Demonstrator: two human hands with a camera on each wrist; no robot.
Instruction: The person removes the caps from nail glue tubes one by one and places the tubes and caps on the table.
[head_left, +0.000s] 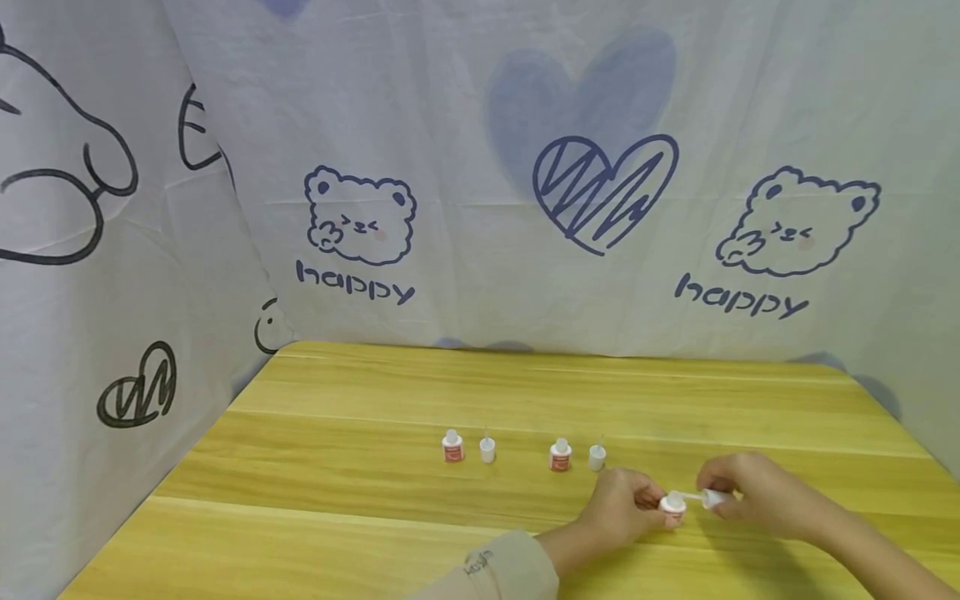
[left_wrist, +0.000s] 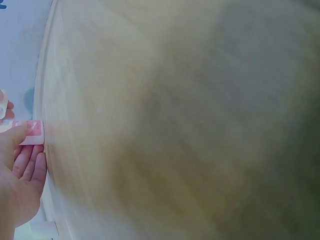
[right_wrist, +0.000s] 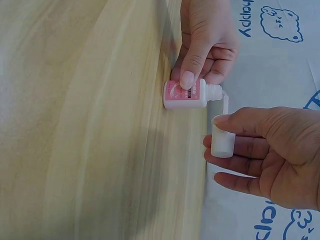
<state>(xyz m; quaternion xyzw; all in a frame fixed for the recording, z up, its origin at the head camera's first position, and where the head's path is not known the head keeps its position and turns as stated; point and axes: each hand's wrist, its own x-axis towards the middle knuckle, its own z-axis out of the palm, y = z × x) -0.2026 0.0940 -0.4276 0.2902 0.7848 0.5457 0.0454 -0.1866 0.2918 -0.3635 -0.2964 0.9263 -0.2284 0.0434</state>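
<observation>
My left hand [head_left: 618, 510] grips a small white bottle [right_wrist: 185, 95] with a pink label, thumb across the label. The bottle's neck is uncapped, and its base is at the wooden table. To its right, my right hand [head_left: 765, 492] pinches a white cap [right_wrist: 223, 142] between thumb and fingers. A thin pale applicator stem [right_wrist: 225, 104] sticks out of the cap, its tip beside the bottle's mouth. In the left wrist view, the pink label [left_wrist: 34, 128] shows beyond my left thumb, while the right hand is mostly cut off at the edge.
Farther left on the wooden table [head_left: 337, 467] stand two more uncapped bottles, one on the left [head_left: 453, 447] and one nearer the middle [head_left: 560, 456]. Beside each is a white cap, the left one [head_left: 487, 451] and the right one [head_left: 597, 457], stem upward. A printed cloth [head_left: 465, 125] hangs behind.
</observation>
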